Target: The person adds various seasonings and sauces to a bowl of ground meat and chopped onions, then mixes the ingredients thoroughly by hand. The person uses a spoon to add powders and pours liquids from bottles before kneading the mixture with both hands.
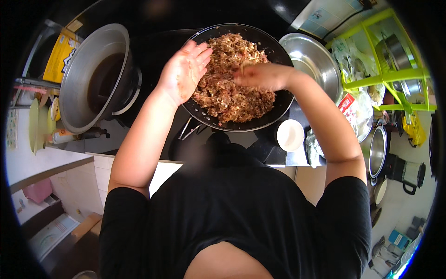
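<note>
A wide black pan (209,120) holds a heap of minced meat mixture (232,100), brown and pink with pale bits through it. Above the pan's left rim my left hand (183,72) is open, palm showing and fingers stretched, with small smears of the mix on its skin. My right hand (265,76) reaches in from the right over the middle of the heap. Motion smears its fingers, so I cannot tell whether they hold any of the mince.
A large grey metal pot (69,100) with dark liquid stands at the left. Right of the pan are a steel bowl (320,60), a small white bowl (290,136) and plastic bags (360,114). A green rack (390,76) lines the right side.
</note>
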Action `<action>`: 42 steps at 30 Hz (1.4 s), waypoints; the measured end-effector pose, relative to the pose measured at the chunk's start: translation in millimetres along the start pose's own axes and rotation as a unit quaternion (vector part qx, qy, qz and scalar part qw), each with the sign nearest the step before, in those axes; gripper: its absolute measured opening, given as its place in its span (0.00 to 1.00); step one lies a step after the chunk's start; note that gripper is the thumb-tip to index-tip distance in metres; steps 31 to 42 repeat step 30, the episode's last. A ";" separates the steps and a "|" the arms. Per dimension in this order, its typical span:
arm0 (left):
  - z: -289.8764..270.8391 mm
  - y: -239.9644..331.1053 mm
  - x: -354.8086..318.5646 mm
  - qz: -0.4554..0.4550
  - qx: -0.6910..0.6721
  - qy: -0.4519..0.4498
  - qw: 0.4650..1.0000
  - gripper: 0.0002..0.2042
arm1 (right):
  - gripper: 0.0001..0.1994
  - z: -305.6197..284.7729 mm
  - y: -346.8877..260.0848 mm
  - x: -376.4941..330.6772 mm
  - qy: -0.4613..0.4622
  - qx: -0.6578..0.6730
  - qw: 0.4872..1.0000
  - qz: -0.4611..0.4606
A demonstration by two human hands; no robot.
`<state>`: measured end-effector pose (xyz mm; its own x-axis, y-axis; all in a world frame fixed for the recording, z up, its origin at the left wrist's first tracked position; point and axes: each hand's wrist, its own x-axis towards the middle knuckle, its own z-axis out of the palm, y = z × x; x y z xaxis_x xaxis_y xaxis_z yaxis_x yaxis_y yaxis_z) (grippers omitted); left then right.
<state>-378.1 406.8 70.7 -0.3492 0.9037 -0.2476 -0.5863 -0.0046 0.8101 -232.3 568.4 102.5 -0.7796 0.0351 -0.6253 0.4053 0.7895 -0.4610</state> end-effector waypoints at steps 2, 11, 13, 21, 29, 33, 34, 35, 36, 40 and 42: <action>-5.1 -10.5 -2.7 0.036 0.054 0.003 0.998 0.30 | 0.33 -10.4 -16.9 -4.1 0.095 0.199 0.975 -0.024; 8.5 -21.1 -2.3 0.234 0.657 0.058 0.715 0.32 | 0.41 21.1 11.9 43.8 -0.001 0.806 0.574 -0.146; 24.2 -23.3 -6.1 0.269 0.733 0.039 0.624 0.37 | 0.43 16.5 -14.4 23.1 0.018 0.813 0.554 -0.178; 46.5 -29.5 9.6 0.407 0.772 0.018 0.489 0.19 | 0.44 36.8 -26.2 6.5 0.049 0.878 0.388 -0.276; 29.6 -29.2 18.5 0.404 0.796 0.009 0.451 0.16 | 0.48 45.8 -20.1 -4.9 0.035 0.870 0.379 -0.315; 23.7 -31.7 22.7 0.397 0.808 0.015 0.435 0.16 | 0.48 48.0 -17.9 -6.0 0.027 0.866 0.377 -0.326; 23.7 -31.7 22.7 0.397 0.808 0.015 0.435 0.16 | 0.48 48.0 -17.9 -6.0 0.027 0.866 0.377 -0.326; 23.7 -31.7 22.7 0.397 0.808 0.015 0.435 0.16 | 0.48 48.0 -17.9 -6.0 0.027 0.866 0.377 -0.326; 23.7 -31.7 22.7 0.397 0.808 0.015 0.435 0.16 | 0.48 48.0 -17.9 -6.0 0.027 0.866 0.377 -0.326; 23.7 -31.7 22.7 0.397 0.808 0.015 0.435 0.16 | 0.48 48.0 -17.9 -6.0 0.027 0.866 0.377 -0.326; 23.7 -31.7 22.7 0.397 0.808 0.015 0.435 0.16 | 0.48 48.0 -17.9 -6.0 0.027 0.866 0.377 -0.326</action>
